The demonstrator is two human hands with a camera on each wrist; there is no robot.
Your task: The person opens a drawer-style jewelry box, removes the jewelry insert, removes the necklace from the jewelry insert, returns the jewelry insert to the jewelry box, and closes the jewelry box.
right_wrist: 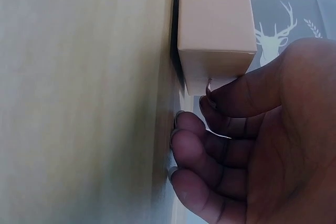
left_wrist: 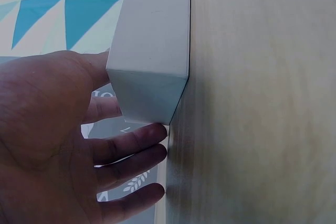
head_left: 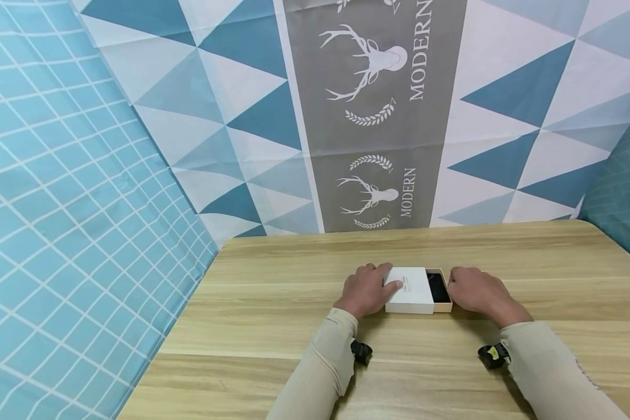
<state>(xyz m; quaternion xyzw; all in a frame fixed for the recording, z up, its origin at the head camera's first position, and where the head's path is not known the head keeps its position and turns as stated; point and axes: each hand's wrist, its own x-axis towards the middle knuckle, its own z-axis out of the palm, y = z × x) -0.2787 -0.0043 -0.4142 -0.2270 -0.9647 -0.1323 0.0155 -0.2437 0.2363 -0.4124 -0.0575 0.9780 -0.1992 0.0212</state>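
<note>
On the table lies a small white drawer-style box; its white sleeve (head_left: pixel 409 300) has fine printed lettering on top. From the sleeve's right end a peach drawer (head_left: pixel 443 307) sticks partly out, with a black insert (head_left: pixel 438 288) inside. My left hand (head_left: pixel 364 290) grips the sleeve's left end, thumb on its top and index finger at the far side. Three other fingers extend past the corner in the left wrist view. At the drawer's right end, my right hand (head_left: pixel 478 290) pinches a small ribbon pull tab (right_wrist: pixel 209 86) between thumb and index finger, its remaining fingers curled.
The box sits on a wood-grain table (head_left: pixel 252 315). Behind the table hangs a patterned cloth (head_left: pixel 367 134) with triangles and deer heads. A blue gridded cloth (head_left: pixel 58 204) covers the left side, and a teal one (head_left: pixel 619 192) hangs at the right.
</note>
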